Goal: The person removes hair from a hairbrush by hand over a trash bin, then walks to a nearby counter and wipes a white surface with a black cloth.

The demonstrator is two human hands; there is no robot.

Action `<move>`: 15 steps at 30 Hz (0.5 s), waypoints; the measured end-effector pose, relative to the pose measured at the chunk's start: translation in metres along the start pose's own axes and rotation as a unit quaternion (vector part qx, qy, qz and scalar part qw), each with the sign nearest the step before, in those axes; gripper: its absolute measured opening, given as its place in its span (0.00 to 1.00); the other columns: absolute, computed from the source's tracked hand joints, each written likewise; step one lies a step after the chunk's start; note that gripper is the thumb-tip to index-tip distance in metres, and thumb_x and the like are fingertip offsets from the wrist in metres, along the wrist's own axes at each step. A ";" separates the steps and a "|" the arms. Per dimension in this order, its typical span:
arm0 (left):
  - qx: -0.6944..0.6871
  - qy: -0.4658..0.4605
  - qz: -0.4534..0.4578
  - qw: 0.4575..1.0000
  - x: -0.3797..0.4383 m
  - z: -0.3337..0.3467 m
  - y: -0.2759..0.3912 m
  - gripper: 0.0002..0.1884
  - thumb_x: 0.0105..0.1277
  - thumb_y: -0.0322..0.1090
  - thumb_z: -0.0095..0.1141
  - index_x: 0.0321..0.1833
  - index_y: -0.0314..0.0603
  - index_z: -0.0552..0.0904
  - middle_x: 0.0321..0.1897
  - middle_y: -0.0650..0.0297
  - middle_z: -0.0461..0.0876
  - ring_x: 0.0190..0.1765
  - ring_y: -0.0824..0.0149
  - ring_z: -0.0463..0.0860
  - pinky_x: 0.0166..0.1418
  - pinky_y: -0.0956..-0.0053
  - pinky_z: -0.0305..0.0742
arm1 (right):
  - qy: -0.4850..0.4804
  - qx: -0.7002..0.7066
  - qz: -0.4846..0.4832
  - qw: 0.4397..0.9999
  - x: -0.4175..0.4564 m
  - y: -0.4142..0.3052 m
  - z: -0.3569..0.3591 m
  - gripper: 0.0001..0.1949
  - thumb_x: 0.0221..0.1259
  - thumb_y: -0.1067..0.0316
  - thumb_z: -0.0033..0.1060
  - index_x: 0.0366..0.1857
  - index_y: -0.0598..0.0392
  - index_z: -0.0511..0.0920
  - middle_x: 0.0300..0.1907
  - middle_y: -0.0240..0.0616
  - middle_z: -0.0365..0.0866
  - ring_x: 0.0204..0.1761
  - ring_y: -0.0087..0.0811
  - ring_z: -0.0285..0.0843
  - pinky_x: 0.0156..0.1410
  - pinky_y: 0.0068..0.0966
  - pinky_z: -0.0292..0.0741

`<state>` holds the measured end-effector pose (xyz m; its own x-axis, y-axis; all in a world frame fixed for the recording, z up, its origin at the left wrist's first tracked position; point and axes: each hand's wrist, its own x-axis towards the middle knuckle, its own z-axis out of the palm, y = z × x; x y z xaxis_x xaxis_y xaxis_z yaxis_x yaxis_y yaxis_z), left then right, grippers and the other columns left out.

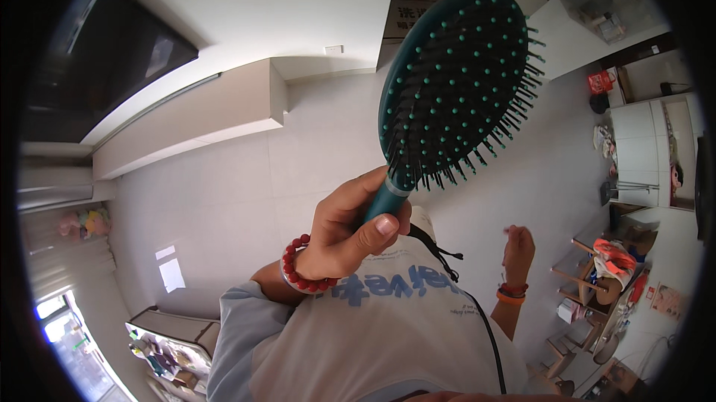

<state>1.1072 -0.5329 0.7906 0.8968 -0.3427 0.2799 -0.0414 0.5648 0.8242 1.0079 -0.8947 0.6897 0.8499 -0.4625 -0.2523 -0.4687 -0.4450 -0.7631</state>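
A dark green paddle hairbrush (458,83) rises in front of me, its oval cushion of black bristles with green ball tips facing my view. My left hand (358,228) is closed around the brush handle (386,200), the thumb lying across the near side. Red beads and a pale bangle circle that wrist. Lower to the right, apart from the brush, my right hand (519,251) hangs with its fingers curled in and nothing visible in it. An orange band and a red one are on the right wrist. My light printed T-shirt (386,323) lies below both hands, a black cord (486,323) running down it.
A pale wall-mounted cabinet (190,117) and a dark television (106,61) are at the left. Wooden chairs (587,279) and a cluttered table (621,318) stand at the right. White cabinets (637,133) line the right side. The floor (224,217) has pale tiles.
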 end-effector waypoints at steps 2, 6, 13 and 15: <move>0.000 0.001 -0.015 1.000 0.041 -0.005 -0.016 0.28 0.73 0.42 0.51 0.72 0.41 0.63 0.29 0.55 0.77 0.16 0.79 0.67 0.20 0.85 0.62 | 0.012 -0.029 0.008 0.999 0.029 0.017 0.007 0.21 0.73 0.55 0.47 0.19 0.55 0.73 0.15 0.24 0.60 0.16 0.16 0.51 0.23 0.19 0.51; -0.037 -0.002 -0.039 0.999 0.141 -0.007 -0.066 0.27 0.73 0.41 0.49 0.70 0.37 0.64 0.29 0.55 0.77 0.14 0.78 0.66 0.17 0.85 0.61 | 0.025 0.041 0.091 0.995 0.116 0.042 -0.011 0.21 0.74 0.56 0.45 0.22 0.56 0.74 0.15 0.26 0.61 0.17 0.17 0.54 0.23 0.20 0.55; -0.111 -0.029 -0.123 0.986 0.307 0.025 -0.129 0.24 0.75 0.34 0.44 0.70 0.32 0.63 0.33 0.57 0.77 0.19 0.79 0.67 0.24 0.85 0.63 | 0.011 0.052 -0.038 0.998 0.332 -0.051 -0.054 0.11 0.74 0.67 0.39 0.41 0.57 0.77 0.20 0.30 0.69 0.18 0.20 0.63 0.25 0.21 0.64; -0.099 -0.045 -0.149 0.983 0.355 0.035 -0.142 0.22 0.75 0.34 0.43 0.69 0.32 0.64 0.34 0.57 0.77 0.19 0.78 0.68 0.24 0.84 0.63 | 0.038 0.089 -0.131 0.987 0.381 -0.087 -0.060 0.11 0.71 0.73 0.39 0.46 0.56 0.76 0.25 0.31 0.72 0.20 0.22 0.68 0.28 0.21 0.69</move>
<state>1.4162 -0.7610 0.7899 0.8131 -0.5753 0.0893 0.3124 0.5606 0.7669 1.3577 -1.0783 0.6957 0.9127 -0.4085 0.0080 -0.1797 -0.4189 -0.8901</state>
